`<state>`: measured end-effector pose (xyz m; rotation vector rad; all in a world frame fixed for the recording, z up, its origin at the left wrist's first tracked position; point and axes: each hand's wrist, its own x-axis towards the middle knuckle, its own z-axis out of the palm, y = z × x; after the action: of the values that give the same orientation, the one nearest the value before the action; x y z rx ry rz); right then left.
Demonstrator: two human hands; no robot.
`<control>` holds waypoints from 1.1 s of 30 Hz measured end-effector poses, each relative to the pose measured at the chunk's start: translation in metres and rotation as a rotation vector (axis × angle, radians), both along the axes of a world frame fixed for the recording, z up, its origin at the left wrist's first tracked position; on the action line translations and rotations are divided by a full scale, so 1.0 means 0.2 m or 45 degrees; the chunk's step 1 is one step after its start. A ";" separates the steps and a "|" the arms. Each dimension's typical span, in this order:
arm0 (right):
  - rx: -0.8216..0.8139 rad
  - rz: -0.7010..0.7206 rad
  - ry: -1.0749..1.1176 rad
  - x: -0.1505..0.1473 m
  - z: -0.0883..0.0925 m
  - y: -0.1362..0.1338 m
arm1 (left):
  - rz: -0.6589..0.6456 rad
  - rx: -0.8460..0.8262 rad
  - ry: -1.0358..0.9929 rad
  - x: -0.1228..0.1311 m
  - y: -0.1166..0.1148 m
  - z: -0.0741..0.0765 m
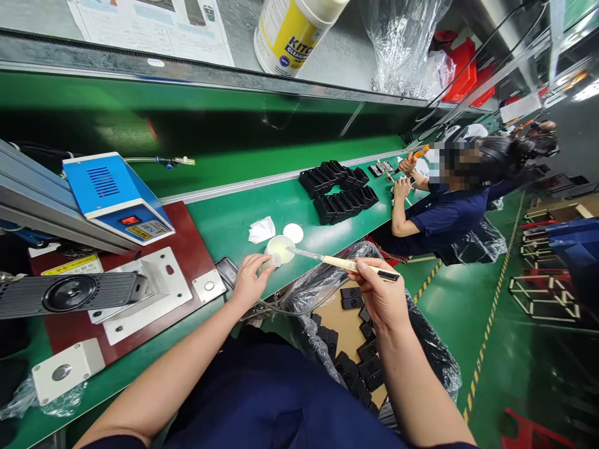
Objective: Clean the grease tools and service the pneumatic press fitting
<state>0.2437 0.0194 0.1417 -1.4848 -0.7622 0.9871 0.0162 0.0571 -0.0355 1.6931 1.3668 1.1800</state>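
Observation:
My right hand (381,293) grips a thin brush (337,262) by its pale, dark-ended handle. The brush's metal neck points left, and its tip is over or in a small round tub (289,257) holding pale yellow-green stuff. Close against the tub's near left side, my left hand (250,280) pinches a small, round, translucent piece (277,259); its exact kind is unclear. A white round lid (293,233) and a crumpled white tissue (262,229) lie behind the tub on the green bench.
On my left stands a blue-topped machine (116,196) with a black slotted part (70,294) and push-button boxes (209,285). Black housings (341,206) line the bench at right. Below is a plastic-lined box (344,324) of black parts. A co-worker (440,212) sits beyond.

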 end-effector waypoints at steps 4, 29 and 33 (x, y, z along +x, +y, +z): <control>-0.058 0.148 -0.112 0.00 0.05 0.01 | -0.021 0.046 -0.009 0.00 -0.02 0.05; -0.221 0.994 -0.768 -0.17 0.13 0.25 | -0.133 0.233 0.113 -0.02 -0.07 0.12; -0.191 1.276 -0.827 -0.14 0.14 0.29 | -0.191 0.252 0.105 -0.03 -0.06 0.12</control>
<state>0.2153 0.0769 0.1693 -1.5615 -2.0630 1.2898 0.0108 0.0455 -0.0114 1.9666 1.1782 1.2036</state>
